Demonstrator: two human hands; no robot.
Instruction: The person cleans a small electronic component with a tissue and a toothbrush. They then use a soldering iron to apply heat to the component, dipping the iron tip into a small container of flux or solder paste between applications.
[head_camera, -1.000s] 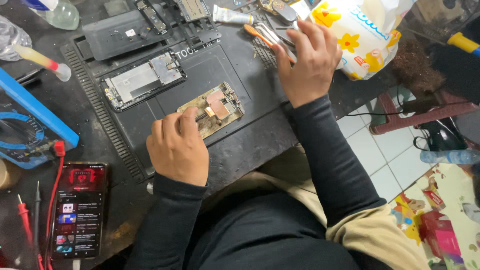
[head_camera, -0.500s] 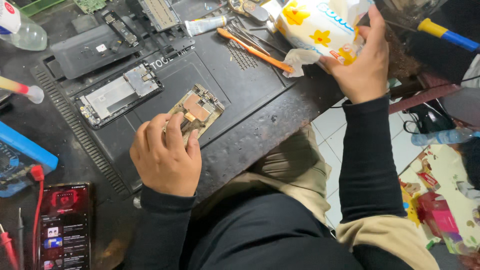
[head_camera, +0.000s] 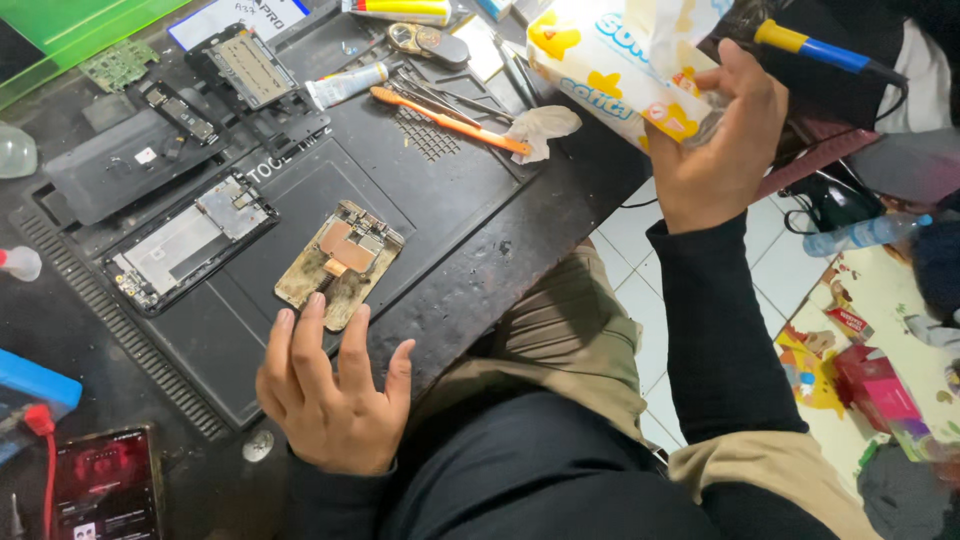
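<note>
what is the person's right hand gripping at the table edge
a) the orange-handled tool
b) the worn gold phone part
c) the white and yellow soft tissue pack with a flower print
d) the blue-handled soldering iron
c: the right hand is closed around the white and yellow soft tissue pack, while the orange-handled tool lies untouched on the black work mat and the left hand rests by the worn gold phone part.

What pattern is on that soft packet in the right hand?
The packet is white with yellow duck shapes and blue print, seen in the head view, gripped by the right hand.
</note>
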